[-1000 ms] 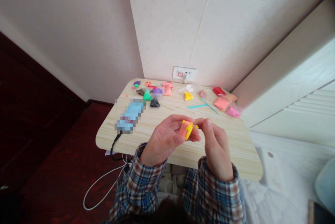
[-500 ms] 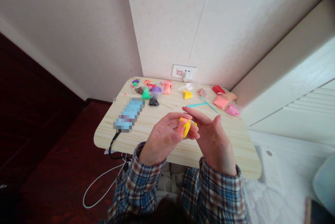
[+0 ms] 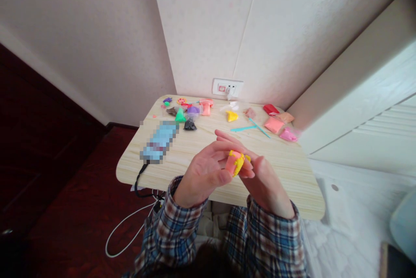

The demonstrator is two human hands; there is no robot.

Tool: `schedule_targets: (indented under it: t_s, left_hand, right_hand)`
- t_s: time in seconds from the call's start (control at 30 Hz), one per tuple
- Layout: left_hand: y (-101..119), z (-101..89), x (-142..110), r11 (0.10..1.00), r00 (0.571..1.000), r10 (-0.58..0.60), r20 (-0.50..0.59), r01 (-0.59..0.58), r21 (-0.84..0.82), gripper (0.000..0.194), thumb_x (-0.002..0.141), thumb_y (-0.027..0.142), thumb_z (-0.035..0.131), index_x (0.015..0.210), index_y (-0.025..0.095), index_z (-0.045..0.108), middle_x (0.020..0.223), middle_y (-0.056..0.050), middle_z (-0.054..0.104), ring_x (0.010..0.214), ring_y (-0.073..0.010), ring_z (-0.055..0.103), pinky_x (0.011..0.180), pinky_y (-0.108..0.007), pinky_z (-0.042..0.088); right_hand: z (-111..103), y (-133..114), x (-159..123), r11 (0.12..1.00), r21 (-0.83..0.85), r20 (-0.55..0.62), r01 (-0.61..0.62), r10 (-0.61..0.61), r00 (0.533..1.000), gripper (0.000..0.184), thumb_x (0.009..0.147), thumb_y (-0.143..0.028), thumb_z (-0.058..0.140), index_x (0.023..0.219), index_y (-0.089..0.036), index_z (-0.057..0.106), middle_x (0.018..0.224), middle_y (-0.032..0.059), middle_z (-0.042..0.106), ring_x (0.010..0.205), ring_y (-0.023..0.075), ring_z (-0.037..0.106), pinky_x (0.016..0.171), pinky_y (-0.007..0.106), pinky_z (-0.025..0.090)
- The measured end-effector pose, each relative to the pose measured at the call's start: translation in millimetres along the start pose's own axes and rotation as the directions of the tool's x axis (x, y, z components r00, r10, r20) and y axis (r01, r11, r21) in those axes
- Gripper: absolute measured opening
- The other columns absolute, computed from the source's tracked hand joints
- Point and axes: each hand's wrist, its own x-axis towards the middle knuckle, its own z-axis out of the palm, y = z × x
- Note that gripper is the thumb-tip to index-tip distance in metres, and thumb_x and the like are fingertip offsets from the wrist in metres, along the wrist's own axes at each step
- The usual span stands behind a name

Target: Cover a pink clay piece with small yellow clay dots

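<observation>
Between the thumb and fingers of my left hand (image 3: 208, 169) is a small pink and yellow clay piece (image 3: 234, 163), pink in the middle with rough yellow along its edges. My right hand (image 3: 264, 178) lies close against it on the right, fingers stretched out behind the left fingertips. Whether the right fingers press on the clay is hidden. Both hands are raised over the front part of the wooden table (image 3: 282, 169).
Bags of coloured clay lie along the back: green (image 3: 180, 115), black (image 3: 190, 125), yellow (image 3: 232, 116), coral (image 3: 273, 125) and others. Blue plastic tools (image 3: 259, 128) rest mid-table. A blurred phone (image 3: 160, 141) with a black cable lies left. A wall socket (image 3: 227, 88) is behind.
The clay piece and my left fingers have shifted slightly right and down. My right hand has turned and closed in, its fingers reaching further left behind the left ones.
</observation>
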Motion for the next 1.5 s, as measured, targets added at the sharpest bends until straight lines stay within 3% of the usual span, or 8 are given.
schedule_targets:
  t_s: [0.17, 0.33, 0.5, 0.67, 0.8, 1.07, 1.3, 1.5]
  left_hand:
    - [-1, -5.8, 0, 0.999, 1.000, 0.005, -0.014, -0.004, 0.049, 0.035, 0.080, 0.045, 0.091, 0.097, 0.020, 0.073, 0.086, -0.002, 0.077, 0.083, -0.0189, 0.074, 0.086, -0.036, 0.061]
    - [-7, -13.1, 0, 0.990, 0.996, 0.087, -0.009, -0.085, 0.108, 0.028, 0.088, 0.037, 0.085, 0.108, 0.021, 0.074, 0.093, -0.003, 0.081, 0.086, -0.0158, 0.077, 0.088, -0.030, 0.061]
    - [-10, -12.7, -1, 0.982, 0.993, 0.122, -0.003, -0.120, 0.145, 0.027, 0.091, 0.036, 0.082, 0.114, 0.023, 0.074, 0.099, -0.004, 0.083, 0.090, -0.0179, 0.078, 0.092, -0.035, 0.063]
    - [-7, -7.6, -1, 0.970, 0.987, 0.151, -0.053, -0.138, 0.201, 0.031, 0.085, 0.037, 0.088, 0.109, 0.021, 0.076, 0.094, -0.005, 0.080, 0.081, -0.0162, 0.074, 0.082, -0.032, 0.063]
    - [-5, -4.7, -1, 0.966, 0.985, 0.156, -0.071, -0.137, 0.220, 0.030, 0.085, 0.037, 0.088, 0.108, 0.021, 0.077, 0.090, -0.003, 0.077, 0.080, -0.0152, 0.073, 0.079, -0.030, 0.062]
    - [-6, -7.7, -2, 0.964, 0.979, 0.151, -0.134, -0.116, 0.240, 0.033, 0.083, 0.039, 0.089, 0.108, 0.021, 0.076, 0.086, -0.002, 0.078, 0.082, -0.0170, 0.075, 0.080, -0.030, 0.061]
    - [-9, -8.3, 0, 0.967, 0.978, 0.167, -0.129, -0.137, 0.213, 0.028, 0.084, 0.035, 0.089, 0.107, 0.022, 0.078, 0.085, -0.001, 0.077, 0.080, -0.0137, 0.074, 0.078, -0.026, 0.061]
    - [-11, -10.0, 2, 0.968, 0.975, 0.169, -0.144, -0.137, 0.208, 0.025, 0.085, 0.032, 0.088, 0.105, 0.023, 0.079, 0.084, 0.000, 0.076, 0.078, -0.0124, 0.071, 0.077, -0.025, 0.061]
  right_hand:
    - [-6, -2, -1, 0.994, -0.110, -0.016, 0.023, -0.025, 1.000, 0.037, 0.100, -0.061, 0.061, 0.121, -0.039, 0.083, 0.151, -0.0012, 0.070, 0.146, 0.0299, 0.059, 0.125, 0.050, 0.043]
    - [-2, -5, 2, 0.970, -0.234, -0.183, 0.059, -0.104, 0.978, 0.039, 0.093, -0.060, 0.072, 0.075, -0.027, 0.083, 0.098, 0.0045, 0.086, 0.101, 0.0290, 0.078, 0.101, 0.046, 0.059]
    - [-2, -3, 0, 0.974, -0.207, -0.285, 0.096, -0.153, 0.946, 0.028, 0.093, -0.042, 0.077, 0.071, -0.025, 0.076, 0.080, 0.0013, 0.077, 0.082, 0.0207, 0.069, 0.083, 0.033, 0.056]
    - [-6, 2, 0, 0.982, -0.085, -0.416, 0.169, -0.189, 0.890, 0.033, 0.103, -0.038, 0.059, 0.073, -0.025, 0.066, 0.070, -0.0010, 0.060, 0.070, 0.0174, 0.056, 0.070, 0.030, 0.048]
    - [-11, 0, 4, 0.986, 0.047, -0.393, 0.160, -0.129, 0.910, 0.038, 0.098, -0.042, 0.058, 0.065, -0.026, 0.048, 0.058, -0.0040, 0.039, 0.057, 0.0167, 0.040, 0.056, 0.029, 0.039]
    - [-14, -2, 9, 0.962, 0.270, -0.267, 0.049, 0.025, 0.963, 0.057, 0.091, -0.072, 0.063, 0.064, -0.025, 0.045, 0.057, -0.0057, 0.035, 0.055, 0.0148, 0.034, 0.057, 0.029, 0.040]
    - [-4, -3, 8, 0.945, 0.312, -0.316, 0.096, 0.008, 0.949, 0.060, 0.089, -0.052, 0.079, 0.057, -0.023, 0.037, 0.051, -0.0090, 0.027, 0.050, 0.0119, 0.024, 0.054, 0.024, 0.037]
    - [-3, -3, 8, 0.953, 0.267, -0.362, 0.145, -0.040, 0.931, 0.065, 0.097, -0.065, 0.064, 0.054, -0.023, 0.039, 0.041, -0.0094, 0.023, 0.045, 0.0118, 0.019, 0.052, 0.024, 0.035]
